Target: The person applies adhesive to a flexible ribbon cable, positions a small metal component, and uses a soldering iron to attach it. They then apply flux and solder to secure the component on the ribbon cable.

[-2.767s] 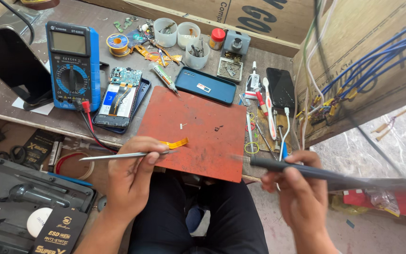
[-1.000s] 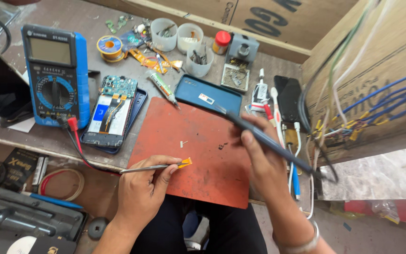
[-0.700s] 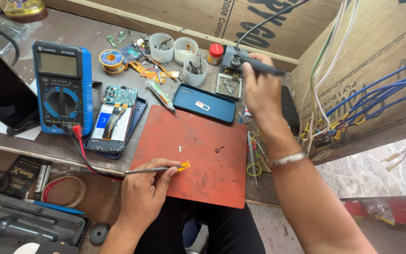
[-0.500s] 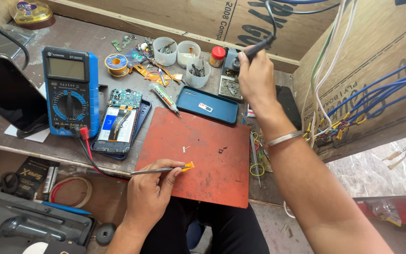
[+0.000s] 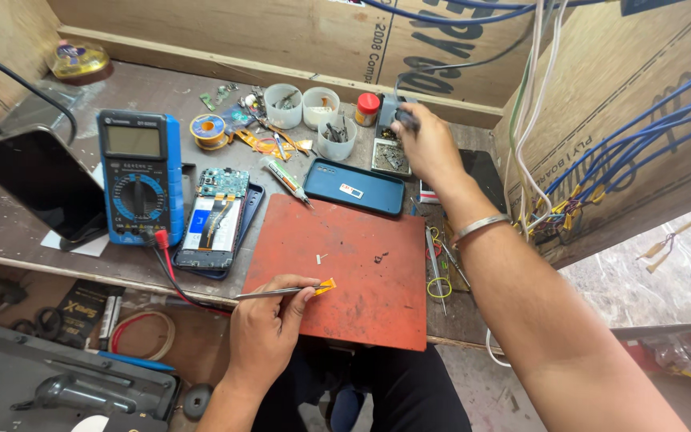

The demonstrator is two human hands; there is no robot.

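My left hand (image 5: 269, 328) grips thin metal tweezers (image 5: 273, 293) at the near edge of a red work mat (image 5: 345, 276). The tweezer tips pinch a small orange flex strip (image 5: 326, 286) lying on the mat. My right hand (image 5: 428, 148) reaches to the back of the bench and is closed around the dark handle of a soldering iron (image 5: 404, 120), with its tip at a small stand (image 5: 388, 108) beside a metal tray (image 5: 391, 157). A silver bracelet (image 5: 477, 227) sits on that wrist.
A blue multimeter (image 5: 139, 172) with a red lead stands at left, beside an opened phone (image 5: 216, 220) and a dark phone screen (image 5: 37, 180). A teal phone back cover (image 5: 353, 186), small white cups (image 5: 305, 112), a solder spool (image 5: 207, 129) and blue wall wires (image 5: 625, 152) surround the mat.
My right hand carried the soldering iron from the near right edge up across the mat to the stand at the back. The left hand stayed at the mat with the tweezers.
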